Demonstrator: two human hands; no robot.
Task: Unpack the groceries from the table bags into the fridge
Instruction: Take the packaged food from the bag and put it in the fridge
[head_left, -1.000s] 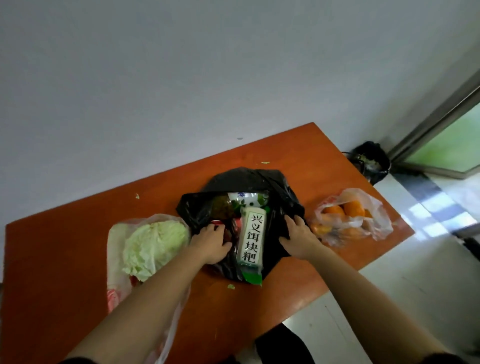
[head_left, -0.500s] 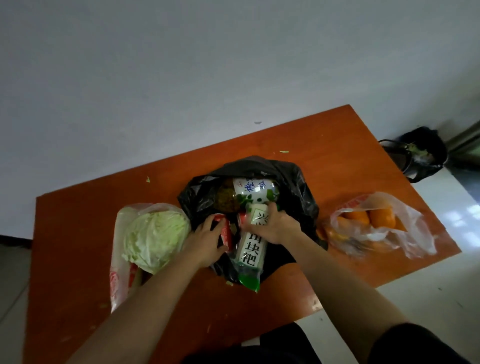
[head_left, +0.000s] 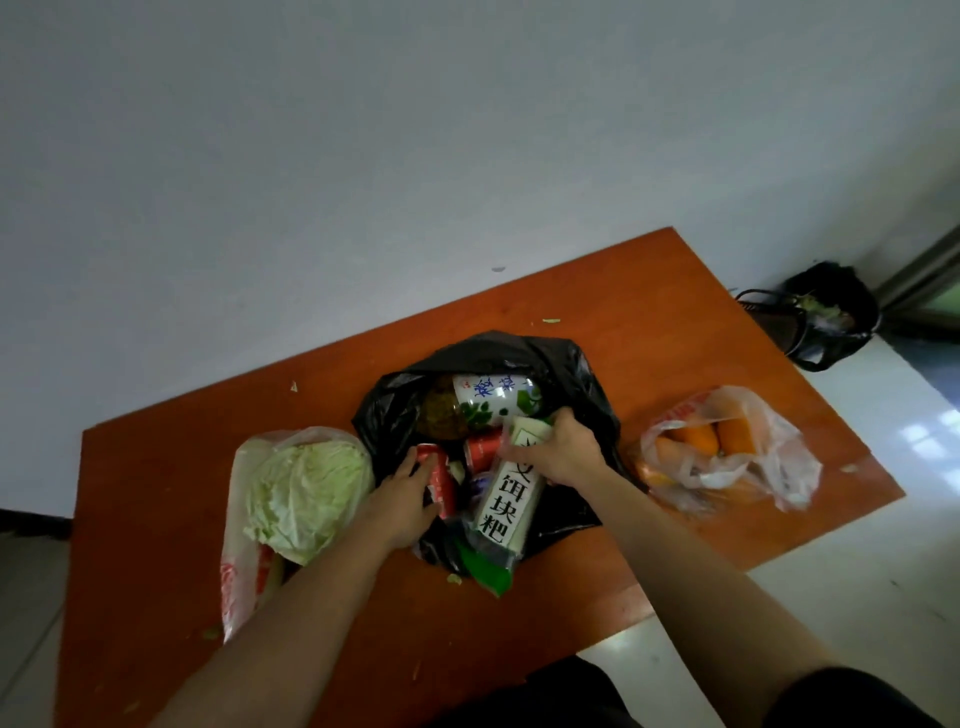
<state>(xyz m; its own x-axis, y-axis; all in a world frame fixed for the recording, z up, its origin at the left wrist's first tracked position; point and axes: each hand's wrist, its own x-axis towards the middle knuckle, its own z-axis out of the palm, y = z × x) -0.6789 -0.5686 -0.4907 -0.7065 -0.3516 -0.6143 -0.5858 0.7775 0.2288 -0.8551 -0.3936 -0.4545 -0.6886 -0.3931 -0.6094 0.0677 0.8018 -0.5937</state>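
black bag (head_left: 582, 374) under both hands: right hand (head_left: 563, 452) closed round white packet (head_left: 511, 499), left hand (head_left: 402, 493) curled on red can (head_left: 441, 480)

Orange table (head_left: 649, 306), black bag (head_left: 582, 374), two clear bags (head_left: 779, 457)

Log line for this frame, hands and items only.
stage: unpacking black bag | left hand: on red can | right hand: gripping white packet

The flat wooden desk (head_left: 649, 322) is orange-brown. The crumpled plastic bag (head_left: 582, 374) is glossy black. The long rice-cake packet (head_left: 506, 501) is white with bold black characters and a green end. The round cabbage (head_left: 306, 493) is pale green; the soda can (head_left: 441, 480) red.
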